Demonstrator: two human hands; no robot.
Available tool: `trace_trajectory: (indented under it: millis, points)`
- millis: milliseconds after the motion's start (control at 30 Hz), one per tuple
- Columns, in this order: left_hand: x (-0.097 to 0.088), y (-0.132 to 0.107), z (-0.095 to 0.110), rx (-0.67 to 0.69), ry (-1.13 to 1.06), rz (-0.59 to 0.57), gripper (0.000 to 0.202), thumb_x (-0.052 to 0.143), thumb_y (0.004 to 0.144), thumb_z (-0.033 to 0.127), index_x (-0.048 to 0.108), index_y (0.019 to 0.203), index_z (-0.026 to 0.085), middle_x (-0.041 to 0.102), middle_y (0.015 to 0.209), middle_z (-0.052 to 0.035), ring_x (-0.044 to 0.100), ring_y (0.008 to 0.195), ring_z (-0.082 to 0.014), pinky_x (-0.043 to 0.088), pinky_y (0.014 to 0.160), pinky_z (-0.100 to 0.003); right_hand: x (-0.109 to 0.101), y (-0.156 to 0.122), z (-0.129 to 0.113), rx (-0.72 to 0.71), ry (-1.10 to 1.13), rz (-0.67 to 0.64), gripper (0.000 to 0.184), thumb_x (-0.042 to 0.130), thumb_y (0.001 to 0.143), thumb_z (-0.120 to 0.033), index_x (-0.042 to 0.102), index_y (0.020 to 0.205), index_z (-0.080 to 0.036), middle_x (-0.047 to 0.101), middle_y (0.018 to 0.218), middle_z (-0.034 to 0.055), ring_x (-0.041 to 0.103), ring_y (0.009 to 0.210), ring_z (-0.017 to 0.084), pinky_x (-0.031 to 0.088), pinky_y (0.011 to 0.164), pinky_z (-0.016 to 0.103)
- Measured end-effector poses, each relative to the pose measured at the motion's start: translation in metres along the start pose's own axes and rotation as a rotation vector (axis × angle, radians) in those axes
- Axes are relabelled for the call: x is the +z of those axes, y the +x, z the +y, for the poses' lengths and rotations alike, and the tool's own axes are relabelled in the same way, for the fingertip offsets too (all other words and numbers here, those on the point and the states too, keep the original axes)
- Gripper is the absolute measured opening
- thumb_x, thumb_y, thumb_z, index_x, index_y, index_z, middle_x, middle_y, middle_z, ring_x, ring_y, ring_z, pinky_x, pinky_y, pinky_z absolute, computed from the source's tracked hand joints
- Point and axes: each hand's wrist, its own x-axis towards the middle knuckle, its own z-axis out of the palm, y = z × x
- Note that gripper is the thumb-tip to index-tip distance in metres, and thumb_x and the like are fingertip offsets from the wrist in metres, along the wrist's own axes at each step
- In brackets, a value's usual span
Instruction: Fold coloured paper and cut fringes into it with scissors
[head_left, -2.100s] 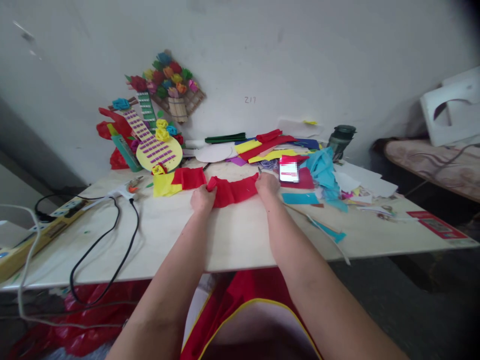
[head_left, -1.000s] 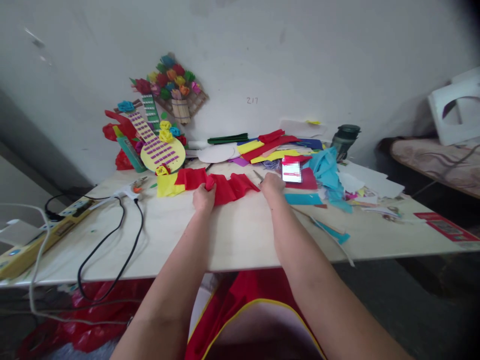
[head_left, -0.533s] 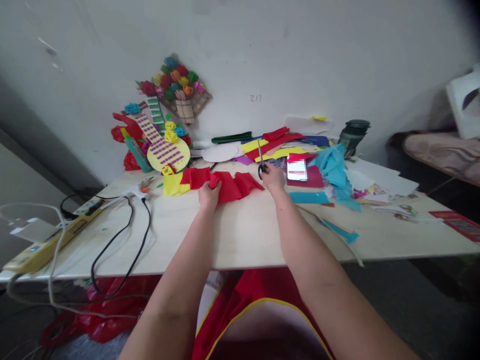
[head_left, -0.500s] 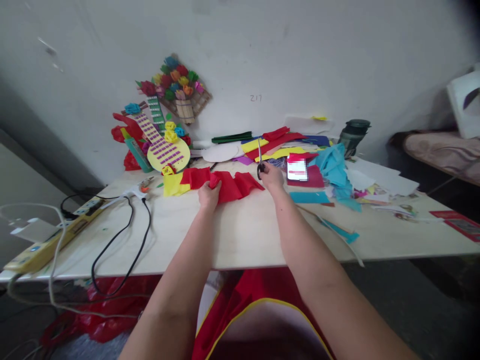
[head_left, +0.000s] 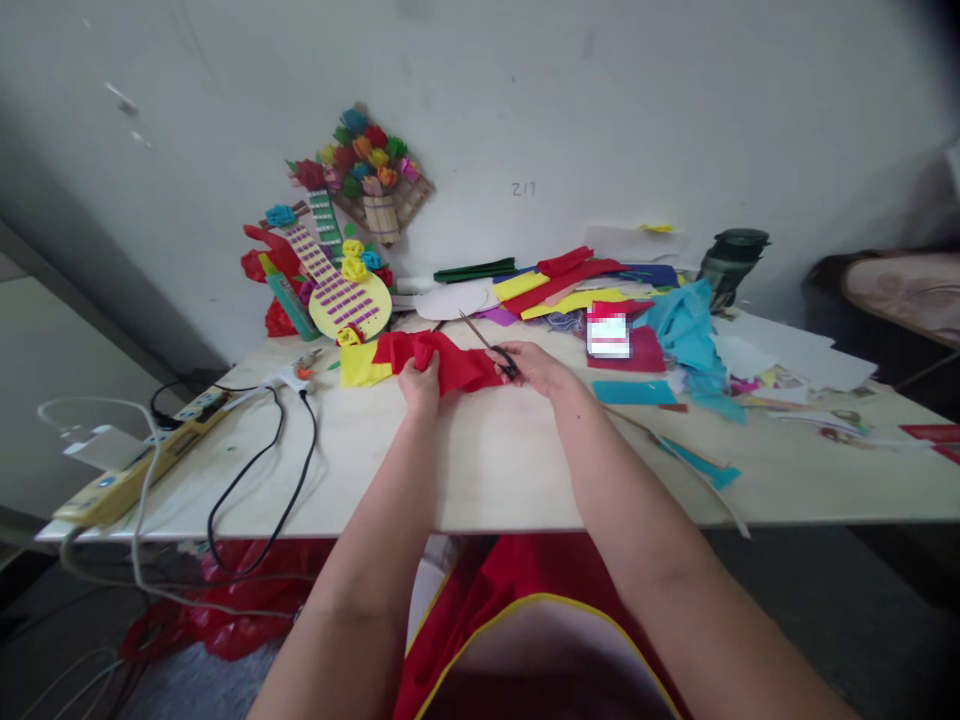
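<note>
My left hand [head_left: 420, 382] pinches a crumpled strip of red crepe paper [head_left: 459, 366] near its middle, just above the table. Black-handled scissors [head_left: 504, 358] are in my right hand [head_left: 534, 366], at the strip's right end, with the blades pointing up and to the left. Whether the blades touch the paper I cannot tell. A piece of yellow crepe paper [head_left: 363, 366] shows at the red strip's left end, partly covered by it.
Behind stand a guitar-shaped craft [head_left: 349, 305], a green glue bottle [head_left: 291, 305] and paper flowers [head_left: 367, 150]. A power strip [head_left: 142, 460] with cables lies left. To the right are a phone [head_left: 609, 332], blue crepe paper [head_left: 686, 325], paper scraps and a dark bottle [head_left: 733, 265].
My right hand has brought the scissors left and down to the red paper, turning the blades from upright to slanting left. My left hand keeps its hold. The view has shifted slightly.
</note>
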Motion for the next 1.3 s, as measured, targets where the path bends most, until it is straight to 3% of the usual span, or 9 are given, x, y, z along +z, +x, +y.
trace_trajectory:
  millis: [200, 333, 467, 567, 833, 1300]
  points:
    - [-0.002, -0.002, 0.003, -0.03, -0.161, -0.004, 0.037, 0.064, 0.067, 0.043, 0.063, 0.09, 0.015, 0.066, 0.083, -0.0071, 0.064, 0.077, -0.0196, 0.051, 0.065, -0.028, -0.009, 0.001, 0.002, 0.01, -0.057, -0.206, 0.027, 0.065, 0.075, -0.037, 0.055, 0.083, -0.014, 0.064, 0.065, 0.004, 0.055, 0.046, 0.008, 0.023, 0.03, 0.016]
    - [-0.004, -0.002, 0.007, -0.055, -0.247, 0.025, 0.036, 0.063, 0.069, 0.041, 0.062, 0.093, 0.014, 0.067, 0.088, -0.0076, 0.064, 0.079, -0.019, 0.052, 0.067, -0.028, -0.016, -0.005, -0.003, 0.037, -0.088, -0.311, 0.026, 0.061, 0.077, -0.039, 0.053, 0.078, -0.014, 0.062, 0.06, 0.0019, 0.052, 0.042, 0.007, 0.025, 0.031, 0.017]
    - [-0.005, -0.001, 0.011, -0.095, -0.339, 0.067, 0.034, 0.064, 0.07, 0.037, 0.062, 0.094, 0.013, 0.067, 0.091, -0.009, 0.065, 0.08, -0.019, 0.053, 0.069, -0.028, -0.024, -0.013, -0.007, 0.065, -0.118, -0.403, 0.032, 0.061, 0.076, -0.041, 0.057, 0.087, -0.011, 0.058, 0.056, 0.0008, 0.049, 0.039, 0.007, 0.022, 0.03, 0.017]
    - [-0.005, 0.0, 0.012, -0.108, -0.404, 0.087, 0.034, 0.064, 0.071, 0.034, 0.061, 0.096, 0.012, 0.067, 0.094, -0.0095, 0.065, 0.081, -0.0188, 0.054, 0.069, -0.028, -0.027, -0.016, -0.008, 0.111, -0.149, -0.459, 0.037, 0.061, 0.075, -0.043, 0.059, 0.089, -0.008, 0.056, 0.051, -0.0003, 0.046, 0.037, 0.007, 0.027, 0.032, 0.018]
    - [-0.007, -0.004, 0.015, -0.117, -0.485, 0.087, 0.034, 0.063, 0.073, 0.033, 0.061, 0.1, 0.012, 0.067, 0.098, -0.01, 0.066, 0.083, -0.0182, 0.054, 0.069, -0.027, -0.022, -0.015, -0.008, 0.219, -0.268, -0.503, 0.039, 0.062, 0.073, -0.046, 0.06, 0.088, -0.01, 0.057, 0.052, 0.0006, 0.048, 0.037, 0.008, 0.025, 0.031, 0.018]
    - [-0.008, -0.004, 0.016, -0.097, -0.454, 0.048, 0.031, 0.06, 0.077, 0.032, 0.061, 0.1, 0.012, 0.067, 0.099, -0.0104, 0.066, 0.084, -0.018, 0.054, 0.071, -0.027, -0.023, -0.018, -0.008, 0.086, -0.105, -0.502, 0.03, 0.055, 0.076, -0.039, 0.06, 0.084, -0.01, 0.055, 0.049, 0.0007, 0.045, 0.039, 0.01, 0.033, 0.038, 0.021]
